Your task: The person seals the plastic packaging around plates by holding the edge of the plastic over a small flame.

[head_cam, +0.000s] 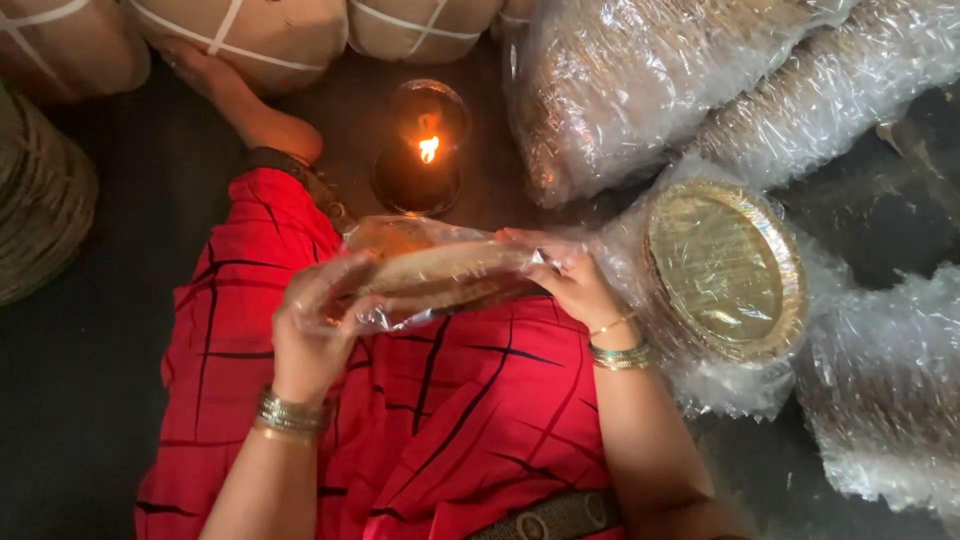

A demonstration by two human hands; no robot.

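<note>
Wrapped stacks point(650, 90): large bundles of gold-toned plates in clear film, lying on the floor at the upper right.
Open pack point(722, 268): round gold plate face up inside plastic, just beside the right hand.
Held packet point(440, 275): thin stack, apparently plates, in crinkled clear film, tilted above the red-clad lap.
Left hand point(312, 335): fingers closed on the packet's left end, partly under the film.
Right hand point(570, 280): fingers gripping the packet's right edge.
Candle point(428, 150): lit, in a dark holder beyond the packet.
</note>
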